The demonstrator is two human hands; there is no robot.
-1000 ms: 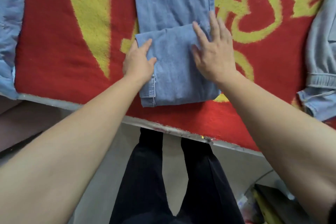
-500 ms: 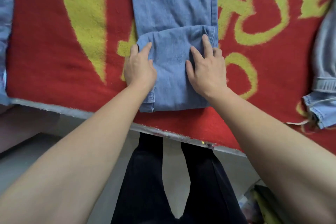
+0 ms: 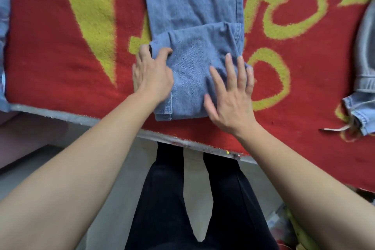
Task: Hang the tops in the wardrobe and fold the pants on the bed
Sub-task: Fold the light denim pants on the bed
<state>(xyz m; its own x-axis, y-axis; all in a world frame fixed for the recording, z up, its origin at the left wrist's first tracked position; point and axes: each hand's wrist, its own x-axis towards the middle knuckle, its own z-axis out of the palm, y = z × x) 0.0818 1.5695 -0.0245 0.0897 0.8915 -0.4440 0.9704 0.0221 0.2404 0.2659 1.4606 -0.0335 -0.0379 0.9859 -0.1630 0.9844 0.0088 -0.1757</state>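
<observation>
Now, jeans [image 3: 190,75] partly folded on the blanket [image 3: 60,67]

My left hand [image 3: 153,75] grips the left edge of the folded layer, thumb on top and fingers curled round the denim. My right hand [image 3: 231,97] lies flat on the right side of that layer, fingers straight and spread, clasping nothing. The jeans lie on the red and yellow blanket near its front edge, their unfolded length running away from me. Another denim garment [image 3: 363,87] lies well apart at the right

Bright, even, shadowless light; wide-angle bending at edges, perhaps slight motion blur.
</observation>
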